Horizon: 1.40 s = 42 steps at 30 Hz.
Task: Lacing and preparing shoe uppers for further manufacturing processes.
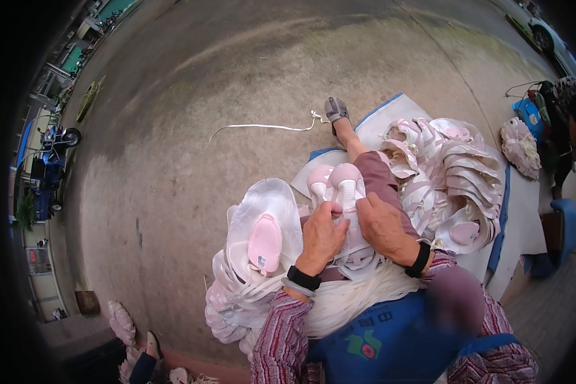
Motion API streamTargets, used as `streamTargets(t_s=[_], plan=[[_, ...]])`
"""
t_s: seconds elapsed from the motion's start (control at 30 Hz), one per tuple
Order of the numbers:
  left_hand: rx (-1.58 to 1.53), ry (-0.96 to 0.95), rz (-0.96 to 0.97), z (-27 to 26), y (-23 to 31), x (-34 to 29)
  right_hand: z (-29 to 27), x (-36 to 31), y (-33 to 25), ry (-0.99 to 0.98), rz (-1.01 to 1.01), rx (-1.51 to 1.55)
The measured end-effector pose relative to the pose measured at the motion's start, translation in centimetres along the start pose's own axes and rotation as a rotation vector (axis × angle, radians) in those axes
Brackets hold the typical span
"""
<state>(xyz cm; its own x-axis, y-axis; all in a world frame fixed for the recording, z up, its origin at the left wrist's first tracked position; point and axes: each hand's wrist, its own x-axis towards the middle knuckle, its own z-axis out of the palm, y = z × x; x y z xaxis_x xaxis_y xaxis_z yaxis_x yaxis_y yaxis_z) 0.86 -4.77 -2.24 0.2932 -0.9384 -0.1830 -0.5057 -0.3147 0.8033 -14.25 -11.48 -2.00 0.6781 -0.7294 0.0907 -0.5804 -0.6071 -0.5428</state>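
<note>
A pair of pink and white shoe uppers lies across my lap, toes pointing away from me. Over the eyelet area of the right one, my left hand is closed in a pinch, its fingertips at the upper's edge. My right hand grips the other side of the same upper, thumb and fingers pressed together. Whether a thin lace runs between the fingers is too small to make out. Beneath my forearms, a thick bundle of white laces spreads over my lap and the blue apron.
To the left sits a stack of white and pink uppers; a larger pile rests on a sheet at right. One white lace lies on the concrete. A person is at far right, a blue tricycle at far left.
</note>
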Motion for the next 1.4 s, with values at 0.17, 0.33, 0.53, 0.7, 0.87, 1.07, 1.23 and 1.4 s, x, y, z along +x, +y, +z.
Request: streamTargets(t_s=[0.17, 0.33, 0.53, 0.7, 0.87, 1.07, 1.23, 1.4], plan=[[-0.012, 0.027, -0.009, 0.1, -0.5, 0.0, 1.8, 0.3, 0.4, 0.006, 0.162, 0.082], [-0.01, -0.009, -0.042, 0.1, 0.1, 0.4, 2.5, 0.1, 0.4, 0.166, 0.097, 0.231], [0.025, 0.03, 0.012, 0.1, -0.1, 0.2, 0.5, 0.2, -0.3, 0.071, 0.054, 0.101], [0.048, -0.001, 0.037, 0.0, 0.3, 0.7, 1.5, 0.4, 0.1, 0.098, 0.094, 0.117], [0.055, 0.003, 0.078, -0.1, -0.1, 0.8, 1.5, 0.4, 0.2, 0.098, 0.111, 0.234], [0.153, 0.053, 0.323, 0.0, 0.7, 0.6, -4.2, 0.5, -1.9, 0.178, -0.161, 0.028], [0.261, 0.031, 0.285, -2.2, 0.8, -1.1, -12.7, -0.5, -8.3, -0.155, -0.608, 0.815], [0.003, -0.116, -0.087, -4.3, 2.6, -2.8, -12.9, -4.2, -9.1, 0.22, -0.783, 0.778]])
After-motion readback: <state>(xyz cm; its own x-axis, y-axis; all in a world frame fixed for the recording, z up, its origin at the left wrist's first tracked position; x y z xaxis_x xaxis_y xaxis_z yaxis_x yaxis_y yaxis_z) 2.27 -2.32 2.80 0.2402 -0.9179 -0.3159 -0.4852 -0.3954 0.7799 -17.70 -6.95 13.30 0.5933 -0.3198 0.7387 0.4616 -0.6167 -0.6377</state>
